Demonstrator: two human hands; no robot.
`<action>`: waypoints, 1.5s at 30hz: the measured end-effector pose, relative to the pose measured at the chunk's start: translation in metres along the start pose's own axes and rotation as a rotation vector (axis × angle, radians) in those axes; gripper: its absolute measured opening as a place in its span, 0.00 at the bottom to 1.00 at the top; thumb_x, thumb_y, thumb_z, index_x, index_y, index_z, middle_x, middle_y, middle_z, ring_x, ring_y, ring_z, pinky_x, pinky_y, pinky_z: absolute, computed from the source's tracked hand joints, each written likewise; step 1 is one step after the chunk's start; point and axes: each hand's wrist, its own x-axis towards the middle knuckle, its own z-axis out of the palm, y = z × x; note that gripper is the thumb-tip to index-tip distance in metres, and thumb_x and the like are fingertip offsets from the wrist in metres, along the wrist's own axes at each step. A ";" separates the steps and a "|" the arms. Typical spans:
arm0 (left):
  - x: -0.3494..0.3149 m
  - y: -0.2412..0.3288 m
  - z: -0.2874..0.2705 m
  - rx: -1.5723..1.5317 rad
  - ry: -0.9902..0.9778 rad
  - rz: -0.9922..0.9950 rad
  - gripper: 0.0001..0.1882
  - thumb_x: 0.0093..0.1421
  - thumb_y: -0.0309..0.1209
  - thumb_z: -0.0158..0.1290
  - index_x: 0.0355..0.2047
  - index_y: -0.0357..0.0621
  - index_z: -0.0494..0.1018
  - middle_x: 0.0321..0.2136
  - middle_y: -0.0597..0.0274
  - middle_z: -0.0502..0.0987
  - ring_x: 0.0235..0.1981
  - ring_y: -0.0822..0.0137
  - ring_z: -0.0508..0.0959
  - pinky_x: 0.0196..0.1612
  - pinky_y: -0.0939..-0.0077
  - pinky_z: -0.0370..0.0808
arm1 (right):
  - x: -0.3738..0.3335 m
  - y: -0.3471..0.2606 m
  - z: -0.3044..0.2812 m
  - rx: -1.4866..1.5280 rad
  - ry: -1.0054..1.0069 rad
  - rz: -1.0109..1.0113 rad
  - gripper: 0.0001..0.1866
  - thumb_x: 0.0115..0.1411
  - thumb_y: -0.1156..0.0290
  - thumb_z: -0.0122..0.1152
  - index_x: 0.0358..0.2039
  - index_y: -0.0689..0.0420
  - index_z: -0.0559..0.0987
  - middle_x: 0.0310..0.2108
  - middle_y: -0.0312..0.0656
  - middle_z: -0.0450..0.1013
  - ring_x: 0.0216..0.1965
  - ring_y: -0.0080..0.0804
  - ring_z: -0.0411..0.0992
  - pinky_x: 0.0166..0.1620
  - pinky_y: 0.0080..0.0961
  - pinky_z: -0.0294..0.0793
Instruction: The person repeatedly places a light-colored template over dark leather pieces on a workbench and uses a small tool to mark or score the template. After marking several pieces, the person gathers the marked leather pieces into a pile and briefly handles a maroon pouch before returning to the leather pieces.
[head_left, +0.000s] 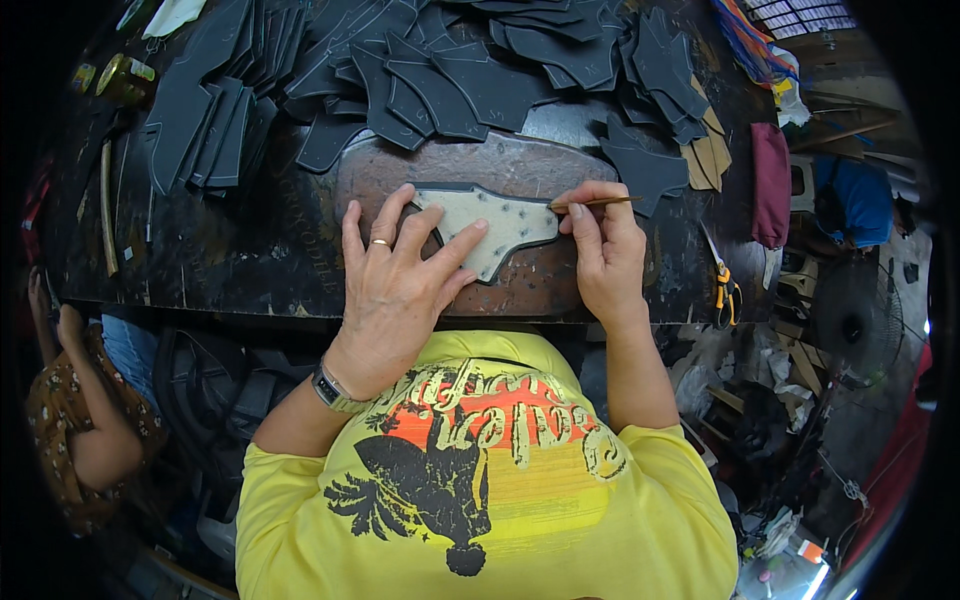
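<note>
A pale cream pattern template (480, 230) with small dark holes lies on top of a black sheet piece (530, 242), whose edge shows around it. My left hand (400, 265) rests with spread fingers, its fingertips pressing the template down. In my right hand (606, 250), a slim brown pen-like marker (600, 202) is pinched between thumb and fingers. Its tip touches or nearly touches the template's right end; exact contact is too small to tell. Both pieces lie on a worn brown board (365, 200).
Black cut pieces (470, 80) with pale outlines are heaped along the far side of the dark table (280, 250). Orange-handled scissors (726, 290) lie at the right edge, near a maroon cloth (769, 185). Another person's arm (105, 430) is at left; a fan (855, 325) stands right.
</note>
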 end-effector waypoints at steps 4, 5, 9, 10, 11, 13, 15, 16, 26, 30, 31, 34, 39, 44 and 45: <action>0.000 -0.001 -0.001 -0.004 -0.004 0.007 0.26 0.58 0.38 0.66 0.59 0.63 0.79 0.53 0.58 0.72 0.66 0.50 0.65 0.69 0.35 0.56 | -0.001 0.002 -0.002 -0.008 -0.004 -0.017 0.06 0.73 0.78 0.52 0.48 0.61 0.74 0.40 0.41 0.80 0.36 0.20 0.74 0.43 0.18 0.75; 0.001 -0.001 -0.002 -0.013 -0.005 0.006 0.26 0.58 0.38 0.66 0.59 0.63 0.79 0.53 0.58 0.72 0.66 0.50 0.65 0.69 0.36 0.56 | -0.002 0.003 -0.001 -0.004 0.002 -0.020 0.06 0.73 0.78 0.52 0.48 0.61 0.74 0.40 0.41 0.80 0.36 0.20 0.74 0.43 0.18 0.75; 0.003 0.000 -0.005 -0.009 -0.024 0.010 0.26 0.58 0.37 0.66 0.58 0.62 0.79 0.53 0.58 0.72 0.65 0.49 0.66 0.69 0.38 0.57 | -0.003 0.005 -0.001 -0.064 -0.005 -0.061 0.06 0.73 0.78 0.53 0.48 0.61 0.74 0.40 0.42 0.80 0.36 0.20 0.74 0.44 0.19 0.76; 0.004 0.000 -0.006 -0.003 -0.029 0.012 0.25 0.58 0.37 0.66 0.58 0.62 0.79 0.53 0.58 0.72 0.65 0.49 0.66 0.68 0.39 0.58 | -0.003 0.005 -0.001 0.105 0.035 -0.001 0.06 0.73 0.78 0.54 0.48 0.61 0.74 0.41 0.43 0.81 0.36 0.21 0.75 0.45 0.19 0.76; 0.005 0.000 -0.006 -0.002 -0.030 0.013 0.25 0.58 0.37 0.66 0.58 0.62 0.79 0.52 0.58 0.72 0.64 0.49 0.66 0.68 0.40 0.58 | -0.002 0.006 -0.001 0.271 0.064 0.048 0.06 0.73 0.79 0.54 0.48 0.61 0.74 0.41 0.43 0.81 0.37 0.21 0.75 0.46 0.20 0.76; 0.006 0.000 -0.007 0.009 -0.037 0.020 0.25 0.58 0.37 0.66 0.58 0.62 0.79 0.52 0.58 0.72 0.64 0.49 0.67 0.68 0.40 0.58 | 0.000 0.006 -0.002 0.512 0.109 0.103 0.06 0.72 0.78 0.55 0.48 0.61 0.75 0.42 0.45 0.81 0.38 0.23 0.76 0.48 0.21 0.77; 0.006 0.000 -0.007 0.014 -0.038 0.025 0.25 0.58 0.37 0.66 0.58 0.61 0.79 0.52 0.58 0.72 0.64 0.49 0.67 0.68 0.41 0.58 | 0.002 0.004 0.000 0.483 0.118 0.057 0.05 0.73 0.78 0.55 0.48 0.61 0.75 0.43 0.45 0.80 0.39 0.23 0.76 0.48 0.21 0.77; 0.006 0.000 -0.008 0.016 -0.038 0.028 0.25 0.58 0.37 0.66 0.58 0.61 0.79 0.52 0.57 0.72 0.64 0.49 0.67 0.68 0.41 0.59 | 0.002 0.002 0.001 0.471 0.126 0.026 0.05 0.73 0.78 0.54 0.48 0.61 0.75 0.43 0.45 0.80 0.39 0.23 0.76 0.48 0.21 0.77; 0.007 -0.001 -0.008 0.004 -0.027 0.025 0.24 0.58 0.37 0.66 0.57 0.62 0.78 0.52 0.57 0.72 0.63 0.48 0.67 0.68 0.43 0.60 | 0.009 -0.005 0.017 0.136 -0.073 -0.051 0.08 0.74 0.77 0.54 0.48 0.64 0.78 0.43 0.39 0.80 0.40 0.22 0.78 0.46 0.20 0.78; 0.007 0.000 -0.008 0.002 -0.027 0.030 0.25 0.58 0.37 0.66 0.57 0.61 0.78 0.52 0.57 0.72 0.63 0.48 0.67 0.67 0.43 0.61 | 0.009 -0.007 0.017 0.038 -0.084 -0.065 0.07 0.73 0.78 0.55 0.45 0.66 0.80 0.40 0.39 0.80 0.38 0.23 0.78 0.45 0.20 0.77; 0.007 -0.001 -0.009 0.000 -0.028 0.031 0.25 0.58 0.37 0.66 0.57 0.61 0.78 0.52 0.57 0.72 0.63 0.48 0.67 0.67 0.43 0.61 | 0.009 -0.008 0.015 0.025 -0.084 -0.072 0.07 0.72 0.78 0.55 0.44 0.65 0.80 0.39 0.39 0.79 0.37 0.23 0.78 0.44 0.20 0.77; 0.008 -0.002 -0.009 -0.017 -0.026 0.029 0.25 0.58 0.36 0.66 0.57 0.61 0.78 0.52 0.57 0.71 0.63 0.48 0.67 0.67 0.43 0.62 | 0.009 -0.011 0.003 -0.131 -0.049 -0.144 0.06 0.71 0.78 0.56 0.43 0.65 0.80 0.37 0.39 0.79 0.35 0.23 0.77 0.43 0.19 0.76; 0.008 -0.002 -0.009 -0.035 -0.022 0.030 0.25 0.58 0.36 0.66 0.56 0.60 0.78 0.51 0.57 0.71 0.63 0.47 0.67 0.67 0.43 0.62 | 0.005 -0.010 -0.018 -0.227 0.068 -0.024 0.05 0.72 0.77 0.55 0.43 0.63 0.79 0.37 0.38 0.80 0.35 0.22 0.76 0.43 0.19 0.76; 0.008 -0.002 -0.009 -0.027 -0.032 0.032 0.25 0.58 0.36 0.66 0.56 0.59 0.78 0.51 0.57 0.71 0.63 0.47 0.67 0.67 0.44 0.61 | -0.005 -0.005 -0.012 0.161 0.054 0.027 0.06 0.74 0.77 0.53 0.47 0.63 0.77 0.40 0.41 0.80 0.37 0.21 0.77 0.45 0.18 0.77; 0.008 -0.002 -0.009 -0.027 -0.037 0.032 0.25 0.58 0.36 0.66 0.56 0.59 0.78 0.51 0.57 0.71 0.63 0.47 0.67 0.67 0.44 0.61 | -0.006 -0.004 -0.011 0.149 0.028 0.045 0.07 0.74 0.77 0.53 0.47 0.63 0.77 0.41 0.41 0.80 0.37 0.21 0.77 0.46 0.18 0.77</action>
